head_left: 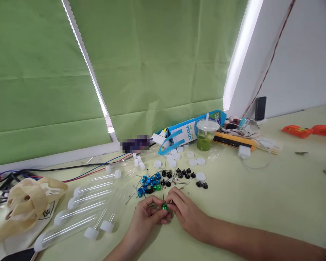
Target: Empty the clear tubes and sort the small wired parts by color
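A small shiny green metal fitting (pixel 164 206) is pinched between the thumb and fingers of my left hand (pixel 149 214). From its top a thin metal rod (pixel 163 194) stands upright. My right hand (pixel 186 214) is closed, its thumb and forefinger pressed together against the fitting's right side; whatever is between those fingertips is hidden. Just beyond my hands lie a pile of blue metal fittings (pixel 149 181) with thin rods, another green fitting (pixel 157 187) and several black thumbscrew-like pieces (pixel 186 173).
Clear tubes with white caps (pixel 81 208) lie to the left, near a beige cloth bag (pixel 29 203). White round caps (pixel 176 156), a lidded green drink (pixel 205 136) and a blue carton (pixel 184 132) stand behind. A white charger (pixel 244 151) and orange tools (pixel 297 131) lie rightward.
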`<state>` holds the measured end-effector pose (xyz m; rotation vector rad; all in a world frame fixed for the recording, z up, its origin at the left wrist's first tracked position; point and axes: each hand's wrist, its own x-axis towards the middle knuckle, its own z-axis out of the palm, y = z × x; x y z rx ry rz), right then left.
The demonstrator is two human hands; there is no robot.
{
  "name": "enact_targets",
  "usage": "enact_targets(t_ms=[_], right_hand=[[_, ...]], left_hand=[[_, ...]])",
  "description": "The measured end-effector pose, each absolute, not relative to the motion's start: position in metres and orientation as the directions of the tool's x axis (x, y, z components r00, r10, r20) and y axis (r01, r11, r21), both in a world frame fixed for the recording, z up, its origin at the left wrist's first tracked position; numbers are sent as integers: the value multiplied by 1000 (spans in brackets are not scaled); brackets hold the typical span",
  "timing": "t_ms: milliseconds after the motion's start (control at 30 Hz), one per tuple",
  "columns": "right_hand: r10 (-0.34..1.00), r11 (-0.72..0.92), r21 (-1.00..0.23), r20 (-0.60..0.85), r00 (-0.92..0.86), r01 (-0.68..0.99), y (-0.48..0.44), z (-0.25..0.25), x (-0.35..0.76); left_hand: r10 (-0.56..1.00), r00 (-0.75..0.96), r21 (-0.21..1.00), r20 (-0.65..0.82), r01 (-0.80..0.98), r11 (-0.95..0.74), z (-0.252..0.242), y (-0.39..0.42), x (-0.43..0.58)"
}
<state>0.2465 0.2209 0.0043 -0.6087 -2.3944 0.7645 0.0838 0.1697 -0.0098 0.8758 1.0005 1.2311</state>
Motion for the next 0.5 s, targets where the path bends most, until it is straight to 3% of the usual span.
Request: enact_targets(t_ms=[500], right_hand=[[556,738,-637,384,-737,224,220,-5,249]], left_hand=[[990,119,944,-74,-312,108,-1,165,80]])
